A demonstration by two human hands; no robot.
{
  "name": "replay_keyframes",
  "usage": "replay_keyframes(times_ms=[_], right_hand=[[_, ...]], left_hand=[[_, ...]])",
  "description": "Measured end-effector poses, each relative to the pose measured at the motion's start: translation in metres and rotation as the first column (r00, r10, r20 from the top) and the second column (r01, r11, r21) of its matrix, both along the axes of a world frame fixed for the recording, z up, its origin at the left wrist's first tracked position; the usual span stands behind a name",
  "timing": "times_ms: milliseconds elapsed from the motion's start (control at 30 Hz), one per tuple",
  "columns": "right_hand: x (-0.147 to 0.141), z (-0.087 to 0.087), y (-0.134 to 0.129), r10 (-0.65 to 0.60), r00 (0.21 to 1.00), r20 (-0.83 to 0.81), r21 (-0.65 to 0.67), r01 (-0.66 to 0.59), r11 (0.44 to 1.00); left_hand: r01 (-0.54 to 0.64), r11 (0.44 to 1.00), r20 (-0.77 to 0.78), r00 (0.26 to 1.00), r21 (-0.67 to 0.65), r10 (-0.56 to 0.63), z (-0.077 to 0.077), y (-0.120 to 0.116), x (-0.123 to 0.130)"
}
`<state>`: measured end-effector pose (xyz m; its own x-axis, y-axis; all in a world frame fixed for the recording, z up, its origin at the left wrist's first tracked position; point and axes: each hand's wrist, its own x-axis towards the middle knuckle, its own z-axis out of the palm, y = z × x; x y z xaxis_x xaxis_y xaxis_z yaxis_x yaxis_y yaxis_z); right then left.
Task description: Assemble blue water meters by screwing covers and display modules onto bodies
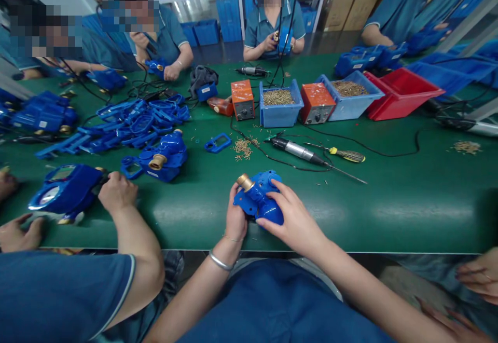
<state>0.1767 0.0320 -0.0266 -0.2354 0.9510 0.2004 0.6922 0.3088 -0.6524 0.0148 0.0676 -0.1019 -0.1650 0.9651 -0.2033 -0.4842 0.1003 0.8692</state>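
Observation:
Between my hands is a blue water meter point(268, 209) with a brass threaded end pointing up and left, just above the table's front edge. My left hand point(235, 216) grips its left side, the fingers partly hidden behind the body. My right hand point(290, 213) holds it from the right, fingertips on the blue casing. Beyond it lie a pile of small brass screws point(243, 148) and a blue plastic frame point(218, 143). To the right of the screws rest an electric screwdriver point(298, 150) and a yellow-and-black hand screwdriver point(347, 154).
Blue bins of screws point(280, 116), orange control boxes point(243, 100) and a red bin point(404, 94) line the table's middle. Blue frames point(136, 122) are heaped at left, near another water meter point(165, 157). A co-worker's arm point(134, 229) reaches in on my left. Cables cross the green table.

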Motion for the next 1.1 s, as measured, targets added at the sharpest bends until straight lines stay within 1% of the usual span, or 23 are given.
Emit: replay_keyframes(times_ms=[33,100,233,333,467,533,600,700,800,900,967,1100], right_hand=[[-0.005,-0.001,-0.008,-0.034,0.999,0.001,0.01,0.034,0.999],[-0.01,-0.005,-0.014,-0.101,0.995,-0.01,0.018,0.102,0.995],[-0.011,-0.01,-0.009,-0.186,0.979,-0.081,-0.002,0.186,0.983],[-0.008,-0.011,-0.005,-0.24,0.961,-0.136,-0.019,0.24,0.971],[0.005,-0.014,-0.001,-0.294,0.914,-0.281,-0.063,0.289,0.955],[0.014,-0.018,0.001,-0.321,0.853,-0.412,-0.152,0.283,0.947],[0.022,-0.024,0.003,-0.36,0.766,-0.533,-0.267,0.252,0.93],[0.03,-0.038,0.004,-0.416,0.665,-0.621,-0.392,0.196,0.899],[0.034,-0.05,0.005,-0.457,0.577,-0.677,-0.456,0.158,0.876],[0.036,-0.056,0.008,-0.488,0.477,-0.731,-0.496,0.121,0.86],[0.037,-0.058,0.011,-0.504,0.416,-0.757,-0.516,0.091,0.852],[0.04,-0.06,0.014,-0.534,0.316,-0.784,-0.551,0.041,0.833]], left_hand=[[-0.003,1.0,-0.013,1.0,-0.015,0.003,0.002,0.0,0.001],[-0.003,0.999,-0.037,0.999,-0.032,0.002,0.005,0.0,0.004],[-0.003,1.0,-0.154,0.988,-0.006,0.002,0.014,-0.002,0.01],[0.008,0.999,-0.25,0.968,0.04,0.002,0.022,-0.006,0.012],[0.085,0.993,-0.33,0.942,0.081,-0.054,0.032,-0.013,0.013],[0.131,0.987,-0.386,0.919,0.091,-0.086,0.037,-0.015,0.014],[0.145,0.982,-0.448,0.891,0.117,-0.078,0.041,-0.015,0.015],[0.125,0.987,-0.561,0.826,0.097,-0.05,0.042,-0.008,0.016],[0.15,0.986,-0.66,0.748,0.066,-0.07,0.036,0.005,0.017],[0.205,0.973,-0.715,0.696,0.108,-0.067,0.027,0.014,0.021],[0.201,0.971,-0.725,0.687,0.129,-0.045,0.023,0.015,0.025],[0.19,0.969,-0.714,0.7,0.161,-0.018,0.019,0.016,0.033]])
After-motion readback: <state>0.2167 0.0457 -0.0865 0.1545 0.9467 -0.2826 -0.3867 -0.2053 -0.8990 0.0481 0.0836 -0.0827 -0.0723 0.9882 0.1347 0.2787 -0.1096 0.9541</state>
